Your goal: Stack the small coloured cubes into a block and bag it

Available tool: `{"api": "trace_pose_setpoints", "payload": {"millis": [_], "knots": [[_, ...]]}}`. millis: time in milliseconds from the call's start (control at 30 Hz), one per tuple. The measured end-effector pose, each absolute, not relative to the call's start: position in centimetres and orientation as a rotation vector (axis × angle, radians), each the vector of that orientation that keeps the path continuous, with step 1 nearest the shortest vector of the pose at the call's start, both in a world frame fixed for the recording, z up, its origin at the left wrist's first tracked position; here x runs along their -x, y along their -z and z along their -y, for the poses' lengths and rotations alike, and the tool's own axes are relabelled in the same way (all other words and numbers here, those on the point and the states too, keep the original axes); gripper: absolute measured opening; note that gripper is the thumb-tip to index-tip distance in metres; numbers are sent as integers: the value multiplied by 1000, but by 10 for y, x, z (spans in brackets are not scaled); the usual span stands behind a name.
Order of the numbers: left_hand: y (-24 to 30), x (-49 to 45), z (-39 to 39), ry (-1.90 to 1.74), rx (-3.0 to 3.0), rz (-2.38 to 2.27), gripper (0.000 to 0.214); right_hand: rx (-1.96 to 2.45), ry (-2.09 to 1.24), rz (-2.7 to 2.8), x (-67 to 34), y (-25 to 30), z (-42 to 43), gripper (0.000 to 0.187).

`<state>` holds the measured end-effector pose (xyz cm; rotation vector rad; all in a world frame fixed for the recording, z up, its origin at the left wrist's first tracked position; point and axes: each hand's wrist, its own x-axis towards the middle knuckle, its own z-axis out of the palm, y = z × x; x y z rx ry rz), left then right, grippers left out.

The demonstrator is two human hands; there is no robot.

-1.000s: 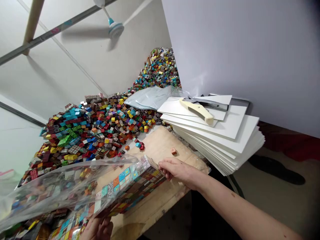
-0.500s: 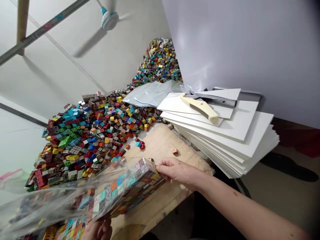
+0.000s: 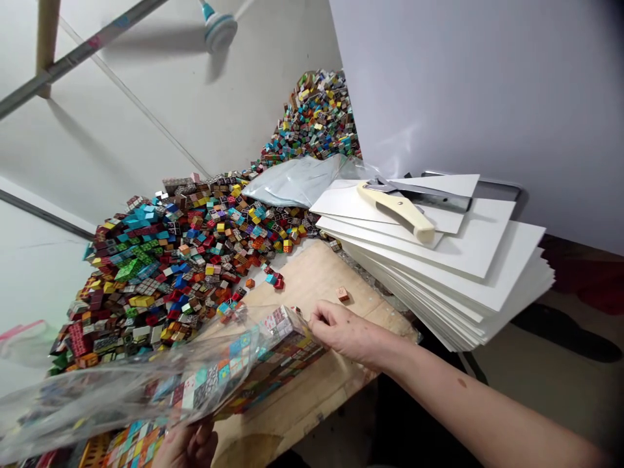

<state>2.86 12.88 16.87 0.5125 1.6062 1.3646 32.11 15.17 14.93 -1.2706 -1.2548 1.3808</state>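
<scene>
A clear plastic bag (image 3: 121,390) stretches across the lower left, sleeved over a long stack of patterned, many-coloured small cubes (image 3: 209,380). My left hand (image 3: 188,445), at the bottom edge, grips the bag and stack from below with curled fingers. At the stack's far right end, my right hand (image 3: 338,328) is closed in a pinch at the bag's corner; its fingertips are partly hidden. Beneath them lies a worn wooden board (image 3: 312,273). One loose pinkish cube (image 3: 342,294) rests on the board just beyond my right hand.
A big heap of coloured cubes (image 3: 195,253) fills the left and back. Right of the board, a stack of white cards (image 3: 439,260) carries a cream-handled stapler-like tool (image 3: 400,208). Folded clear bags (image 3: 292,182) lie behind. An orange basket (image 3: 95,452) shows at bottom left.
My right hand has shifted very slightly right, its fingers curled more tightly at the bag's end. My left hand has moved slightly left and down. The camera view has shifted a little.
</scene>
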Motion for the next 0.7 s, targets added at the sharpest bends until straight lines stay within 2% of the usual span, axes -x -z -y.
{"api": "trace_pose_setpoints", "payload": {"millis": [333, 700], "knots": [[-169, -34, -123, -1378, -517, -1554, 44, 1269, -1476, 1218, -318, -140, -147, 12], [-158, -29, -119, -1393, -539, -1455, 42, 1272, -1551, 1155, -313, -140, -156, 26]]}}
